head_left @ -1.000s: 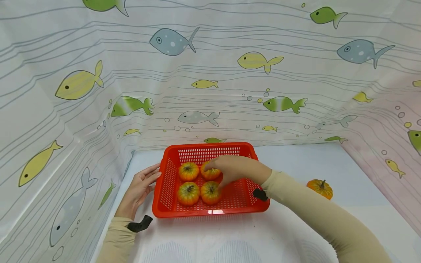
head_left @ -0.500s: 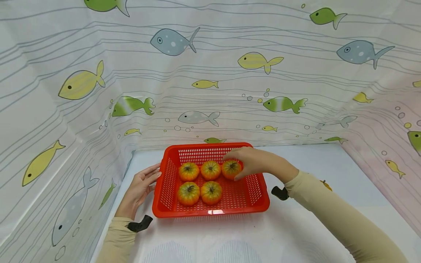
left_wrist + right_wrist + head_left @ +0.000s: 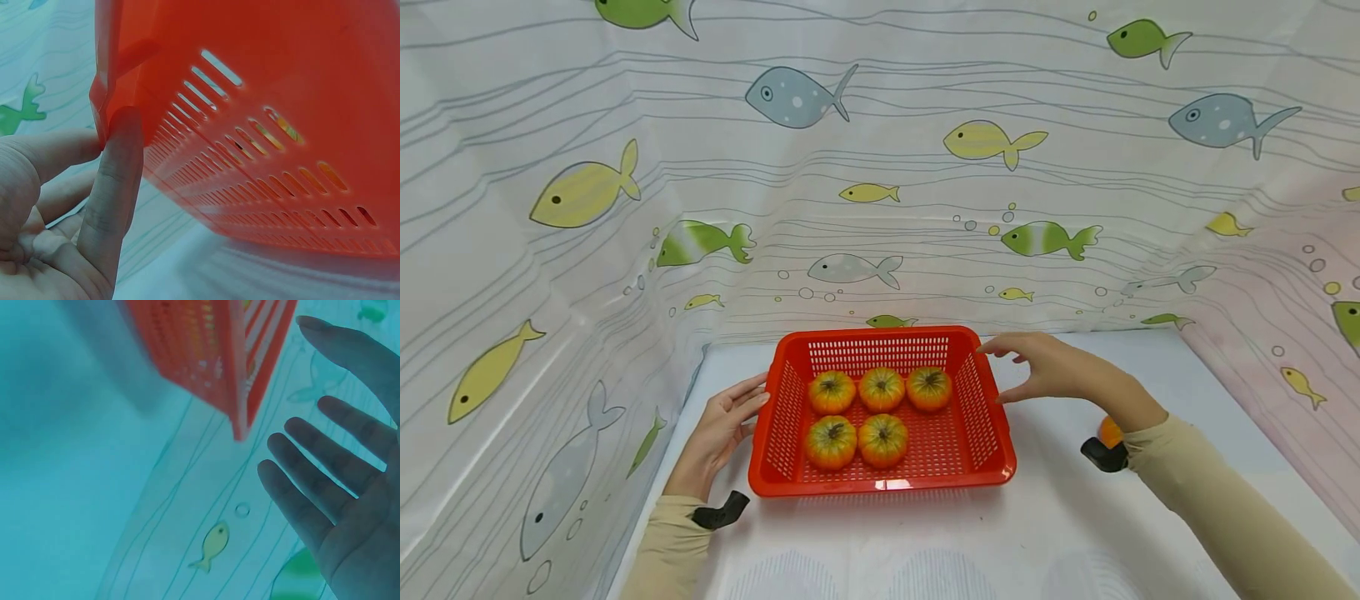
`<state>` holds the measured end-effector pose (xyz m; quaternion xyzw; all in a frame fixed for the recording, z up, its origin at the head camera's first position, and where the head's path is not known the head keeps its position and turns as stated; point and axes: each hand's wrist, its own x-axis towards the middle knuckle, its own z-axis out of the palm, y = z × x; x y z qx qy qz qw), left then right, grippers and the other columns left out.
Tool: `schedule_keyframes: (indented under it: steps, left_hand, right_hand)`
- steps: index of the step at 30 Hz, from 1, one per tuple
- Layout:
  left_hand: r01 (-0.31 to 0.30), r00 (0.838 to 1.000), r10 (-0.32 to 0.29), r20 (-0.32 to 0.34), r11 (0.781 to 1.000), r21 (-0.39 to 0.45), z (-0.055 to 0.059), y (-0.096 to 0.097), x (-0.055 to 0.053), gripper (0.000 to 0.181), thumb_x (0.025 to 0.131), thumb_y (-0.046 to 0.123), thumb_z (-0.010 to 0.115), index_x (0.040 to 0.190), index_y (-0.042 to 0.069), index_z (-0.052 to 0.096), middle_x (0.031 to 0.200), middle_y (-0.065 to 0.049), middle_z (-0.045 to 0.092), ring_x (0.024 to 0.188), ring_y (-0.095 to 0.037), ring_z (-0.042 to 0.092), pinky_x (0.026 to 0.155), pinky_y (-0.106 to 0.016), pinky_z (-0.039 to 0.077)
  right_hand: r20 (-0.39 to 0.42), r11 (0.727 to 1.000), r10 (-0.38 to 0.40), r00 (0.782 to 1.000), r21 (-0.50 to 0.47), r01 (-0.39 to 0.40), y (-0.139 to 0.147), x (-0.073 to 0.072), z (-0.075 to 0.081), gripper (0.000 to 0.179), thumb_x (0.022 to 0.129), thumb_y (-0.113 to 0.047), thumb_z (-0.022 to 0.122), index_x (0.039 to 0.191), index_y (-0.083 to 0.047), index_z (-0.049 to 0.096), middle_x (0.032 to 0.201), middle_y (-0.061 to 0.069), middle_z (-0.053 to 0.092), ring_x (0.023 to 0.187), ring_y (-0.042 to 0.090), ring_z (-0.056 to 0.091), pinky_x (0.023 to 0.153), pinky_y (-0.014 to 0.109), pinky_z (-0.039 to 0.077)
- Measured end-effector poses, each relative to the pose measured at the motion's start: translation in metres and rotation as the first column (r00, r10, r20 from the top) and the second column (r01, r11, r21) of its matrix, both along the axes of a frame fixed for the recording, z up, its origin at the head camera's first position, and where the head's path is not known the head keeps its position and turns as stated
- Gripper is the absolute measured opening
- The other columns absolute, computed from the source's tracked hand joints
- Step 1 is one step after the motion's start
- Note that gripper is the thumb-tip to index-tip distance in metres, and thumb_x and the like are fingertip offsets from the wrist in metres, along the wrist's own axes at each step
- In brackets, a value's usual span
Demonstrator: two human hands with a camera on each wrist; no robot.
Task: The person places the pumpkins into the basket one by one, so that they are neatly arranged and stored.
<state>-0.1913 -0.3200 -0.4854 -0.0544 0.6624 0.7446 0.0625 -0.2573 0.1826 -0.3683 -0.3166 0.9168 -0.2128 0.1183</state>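
A red plastic basket (image 3: 880, 488) with slotted walls holds several small orange pumpkins (image 3: 883, 440), in a back row of three and a front row of two. My left hand (image 3: 718, 429) pinches the outer lip of its left rim; in the left wrist view, fingers (image 3: 106, 206) meet the lip from both sides. Just right of the basket, my right hand (image 3: 1060, 367) hangs in the air with fingers apart and nothing held. The right wrist view also shows this bare hand (image 3: 350, 500) beside the basket's wall (image 3: 187, 356).
Another pumpkin (image 3: 1110, 432) lies on the white tabletop (image 3: 1052, 517) at the right, mostly hidden behind the right wrist. A fish-patterned curtain (image 3: 925, 200) encloses the table at the back and sides. Each wrist carries a black camera mount (image 3: 721, 511).
My right hand has placed a pumpkin in the back row's right spot, let go, and moved right out of the basket. The left hand and basket have stayed put.
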Motion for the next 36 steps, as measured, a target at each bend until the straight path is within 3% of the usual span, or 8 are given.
schedule_keyframes:
  steps: [6,13,20,31,34,36]
  left_hand:
    - [0.005,1.0,-0.005,-0.005,1.0,-0.002,-0.001,0.0,0.0,0.064,0.102,0.017,0.066,0.157,0.0,0.038,0.111,0.01,0.071,0.094,-0.005,0.073,0.074,-0.024,0.063]
    - [-0.004,1.0,0.004,0.004,1.0,-0.011,-0.001,0.0,-0.001,0.064,0.103,0.018,0.065,0.158,0.001,0.038,0.111,0.01,0.071,0.094,-0.006,0.073,0.075,-0.025,0.063]
    - [-0.001,1.0,0.001,0.002,1.0,-0.001,-0.001,-0.002,0.0,0.064,0.103,0.018,0.065,0.158,0.0,0.037,0.111,0.011,0.072,0.095,-0.005,0.073,0.076,-0.024,0.063]
    - [-0.001,1.0,0.001,-0.003,1.0,-0.006,0.0,-0.001,0.0,0.064,0.103,0.018,0.065,0.158,0.0,0.038,0.112,0.01,0.072,0.094,-0.006,0.073,0.073,-0.023,0.063]
    - [0.007,1.0,-0.007,-0.003,1.0,-0.005,-0.001,-0.001,-0.001,0.064,0.103,0.018,0.065,0.158,0.0,0.037,0.112,0.011,0.072,0.094,-0.005,0.073,0.073,-0.023,0.063]
    - [0.01,1.0,-0.01,-0.003,1.0,-0.005,0.0,-0.001,-0.001,0.064,0.103,0.018,0.065,0.158,0.0,0.037,0.112,0.011,0.072,0.095,-0.005,0.073,0.073,-0.023,0.063]
  right_hand:
    - [-0.012,0.995,-0.1,0.995,-0.028,0.1,0.042,0.006,-0.007,0.072,0.08,-0.032,0.09,0.142,-0.012,0.06,0.14,0.008,0.065,0.125,0.032,0.062,0.1,0.052,0.058]
    - [-0.014,0.982,-0.178,0.984,-0.059,0.177,0.088,0.016,-0.025,0.074,0.081,-0.039,0.088,0.142,-0.011,0.058,0.14,0.014,0.064,0.125,0.038,0.061,0.099,0.057,0.056]
    - [0.007,0.966,-0.248,0.969,-0.066,0.248,0.118,0.029,-0.05,0.072,0.083,-0.039,0.087,0.143,-0.01,0.058,0.138,0.017,0.065,0.125,0.04,0.061,0.099,0.057,0.056]
    - [0.06,0.932,-0.349,0.935,-0.084,0.353,0.161,0.045,-0.081,0.074,0.085,-0.037,0.085,0.145,-0.005,0.055,0.145,0.028,0.057,0.129,0.056,0.053,0.102,0.072,0.047]
    - [0.046,0.925,-0.371,0.927,-0.072,0.374,0.172,0.048,-0.09,0.077,0.084,-0.039,0.086,0.145,-0.003,0.055,0.144,0.028,0.057,0.129,0.051,0.053,0.103,0.065,0.049]
    - [0.033,0.921,-0.382,0.923,-0.063,0.384,0.179,0.05,-0.096,0.078,0.083,-0.04,0.087,0.144,-0.002,0.056,0.142,0.027,0.059,0.126,0.046,0.056,0.1,0.053,0.056]
